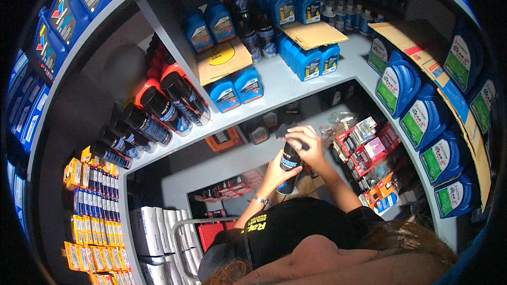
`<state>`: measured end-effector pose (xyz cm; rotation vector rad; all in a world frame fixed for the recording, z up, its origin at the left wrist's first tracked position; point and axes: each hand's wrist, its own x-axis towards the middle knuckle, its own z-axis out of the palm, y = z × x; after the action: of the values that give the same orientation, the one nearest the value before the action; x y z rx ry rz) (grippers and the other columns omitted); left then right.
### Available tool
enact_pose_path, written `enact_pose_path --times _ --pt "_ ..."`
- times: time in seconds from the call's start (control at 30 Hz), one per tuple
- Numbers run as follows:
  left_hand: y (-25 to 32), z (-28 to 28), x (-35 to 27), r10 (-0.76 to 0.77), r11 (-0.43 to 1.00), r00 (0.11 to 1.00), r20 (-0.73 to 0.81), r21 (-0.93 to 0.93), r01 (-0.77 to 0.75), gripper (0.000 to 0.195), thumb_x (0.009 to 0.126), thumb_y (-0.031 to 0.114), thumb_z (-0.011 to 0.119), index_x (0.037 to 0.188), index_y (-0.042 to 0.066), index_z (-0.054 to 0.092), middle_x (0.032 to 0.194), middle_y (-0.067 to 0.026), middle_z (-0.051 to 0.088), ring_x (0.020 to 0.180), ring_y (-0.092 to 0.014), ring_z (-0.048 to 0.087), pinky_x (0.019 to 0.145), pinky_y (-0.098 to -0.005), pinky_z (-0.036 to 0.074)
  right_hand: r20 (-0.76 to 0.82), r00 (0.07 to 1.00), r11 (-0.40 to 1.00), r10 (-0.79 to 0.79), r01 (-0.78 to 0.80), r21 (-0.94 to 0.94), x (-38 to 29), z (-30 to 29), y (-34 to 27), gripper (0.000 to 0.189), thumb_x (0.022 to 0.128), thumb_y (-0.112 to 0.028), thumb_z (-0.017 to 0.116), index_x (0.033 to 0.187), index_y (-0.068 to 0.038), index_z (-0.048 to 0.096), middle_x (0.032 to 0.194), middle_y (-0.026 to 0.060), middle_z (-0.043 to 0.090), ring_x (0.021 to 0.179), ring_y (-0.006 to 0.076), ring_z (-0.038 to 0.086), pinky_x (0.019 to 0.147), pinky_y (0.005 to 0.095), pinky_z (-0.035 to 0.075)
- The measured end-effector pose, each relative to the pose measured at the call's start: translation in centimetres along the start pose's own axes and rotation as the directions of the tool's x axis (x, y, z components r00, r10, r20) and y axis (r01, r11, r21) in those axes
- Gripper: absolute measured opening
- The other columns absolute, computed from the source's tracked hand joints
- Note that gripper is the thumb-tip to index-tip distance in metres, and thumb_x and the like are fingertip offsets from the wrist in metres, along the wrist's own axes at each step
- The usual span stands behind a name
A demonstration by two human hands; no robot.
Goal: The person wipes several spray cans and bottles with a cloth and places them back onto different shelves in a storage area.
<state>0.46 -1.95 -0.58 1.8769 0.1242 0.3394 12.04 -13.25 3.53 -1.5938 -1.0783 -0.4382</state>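
Note:
A black spray can (290, 162) with blue and white lettering stands roughly upright in front of my chest. My left hand (277, 171) is wrapped around its body, with a metal watch or bracelet on that wrist. Up at the can's top is my right hand (307, 142), its fingers bent around a dark cap or cloth-like piece; whether that piece is off the can cannot be told. Similar black spray cans (166, 113) line the shelf at the left, beside red bottles (170, 67).
Blue bottles (309, 63) with cardboard sheets (315, 35) between layers fill the upper shelf. Blue jugs (420, 120) curve along the right. Small yellow boxes (85, 229) and white boxes (150, 229) are stacked at the left. Small red packages (356, 154) lie lower right. The grey shelf edge (285, 107) crosses ahead.

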Motion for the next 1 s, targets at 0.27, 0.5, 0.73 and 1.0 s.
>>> enact_pose_path --times 0.27,0.5,0.73,1.0 --pt "-1.1 -0.7 0.7 0.059 0.979 0.997 -0.056 -0.194 -0.069 0.06 0.073 0.02 0.08 0.122 0.003 0.051 0.105 -0.008 0.064 0.097 -0.016 0.061 0.085 -0.0314 0.048 0.457 0.617 -0.026 0.641 -0.578 0.816 -1.9 3.4 4.8 0.041 0.097 -0.037 0.05 0.119 -0.003 0.057 0.102 0.0094 0.065 0.094 0.016 0.062 0.087 0.0322 0.048" --pt "-0.4 -0.7 0.7 -0.111 0.854 0.944 -0.31 -0.516 -0.069 0.045 0.09 0.021 0.065 0.126 0.004 0.045 0.106 -0.0038 0.058 0.092 -0.011 0.056 0.079 -0.0265 0.047 0.196 0.955 0.881 0.222 -0.283 0.379 -7.1 4.6 -1.9 0.052 0.097 -0.025 0.044 0.141 0.003 0.036 0.148 0.0191 0.031 0.139 0.0302 0.027 0.113 0.0388 0.02" --pt "0.4 -0.8 0.3 -0.094 0.931 0.983 -0.161 -0.364 0.029 0.055 0.1 0.035 0.043 0.141 0.004 0.026 0.136 -0.0139 0.037 0.125 -0.022 0.039 0.105 -0.0319 0.031 0.196 0.858 0.68 0.475 -0.499 0.537 -4.0 3.5 -1.7 0.052 0.095 -0.017 0.049 0.141 0.002 0.035 0.145 0.0155 0.036 0.136 0.0231 0.031 0.112 0.0335 0.021" --pt "4.6 -1.3 -0.2 -0.033 0.989 0.998 -0.048 0.143 0.04 0.079 0.087 0.023 0.068 0.149 0.008 0.02 0.129 -0.0135 0.044 0.113 -0.024 0.051 0.095 -0.0333 0.044 0.233 0.726 0.3 0.647 -0.523 0.798 -3.1 2.4 -1.4 0.032 0.088 -0.013 0.063 0.116 -0.001 0.053 0.101 0.0061 0.062 0.089 0.0137 0.062 0.079 0.0283 0.051"
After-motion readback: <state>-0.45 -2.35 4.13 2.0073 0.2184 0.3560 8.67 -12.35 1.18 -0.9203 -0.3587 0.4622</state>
